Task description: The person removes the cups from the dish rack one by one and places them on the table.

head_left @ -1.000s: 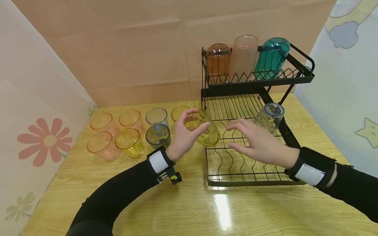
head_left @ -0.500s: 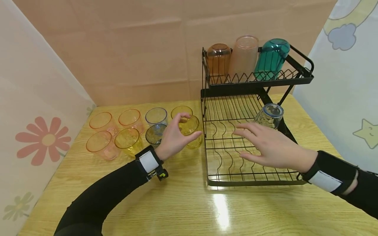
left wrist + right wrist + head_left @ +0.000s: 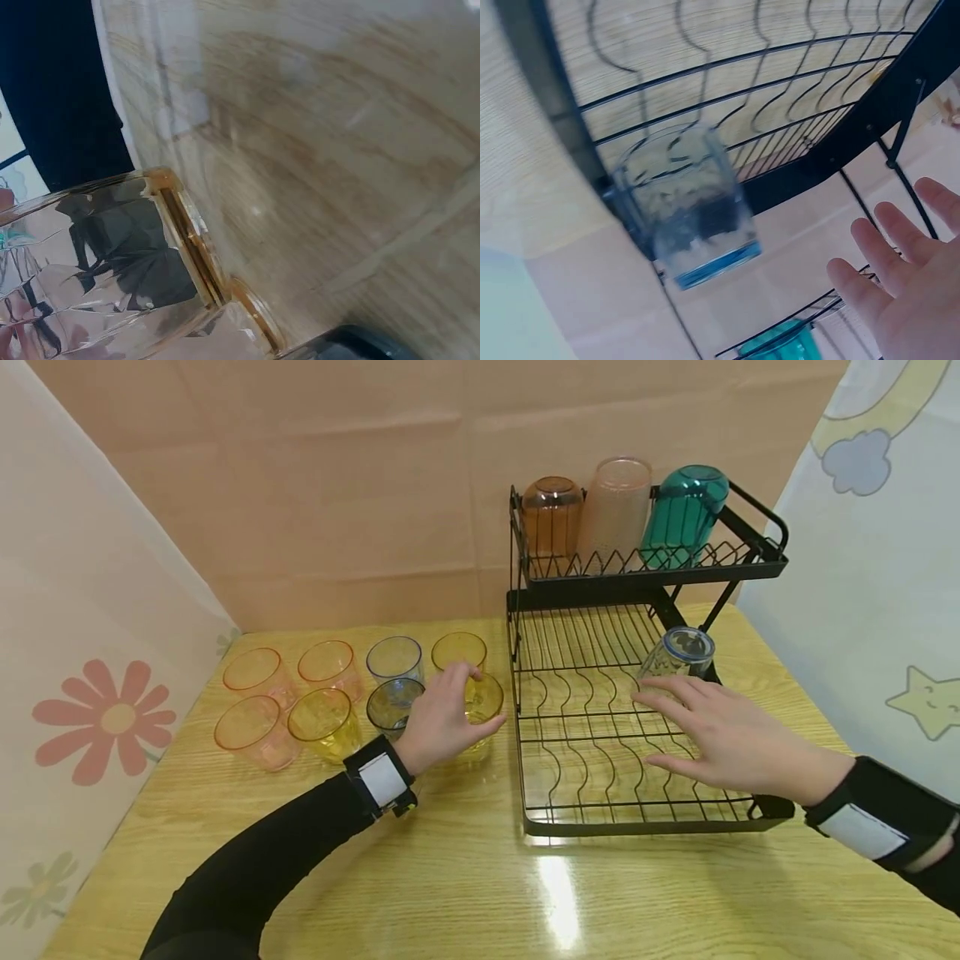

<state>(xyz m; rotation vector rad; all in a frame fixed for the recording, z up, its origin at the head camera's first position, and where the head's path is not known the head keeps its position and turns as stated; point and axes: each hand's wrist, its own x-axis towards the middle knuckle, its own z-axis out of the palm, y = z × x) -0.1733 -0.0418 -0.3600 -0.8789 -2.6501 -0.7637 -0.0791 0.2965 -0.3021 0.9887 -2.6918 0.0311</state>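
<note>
In the head view my left hand (image 3: 442,714) grips a yellow glass (image 3: 480,739), fingers on its far side and thumb at the right of its rim. The left wrist view shows a yellow glass (image 3: 120,255) at lower left, its thick amber base close to the table. My right hand (image 3: 723,739) holds nothing, its fingers spread over the lower tier of the black dish rack (image 3: 660,828). Just beyond it an upside-down clear glass (image 3: 682,202) with a blue base leans at the rack's right side; the hand partly hides it in the head view.
Left of the rack stand upright glasses: another yellow one (image 3: 459,647), a grey one (image 3: 390,702), a blue-rimmed one (image 3: 393,656), a second yellow one (image 3: 326,727) and several pink ones (image 3: 255,735). Brown (image 3: 551,518), pale pink (image 3: 618,506) and teal (image 3: 686,518) glasses stand inverted on the upper tier.
The yellow glass in my left hand has gone left from the rack's edge and down, from tilted to nearly upright. My right hand has drifted right over the rack.
</note>
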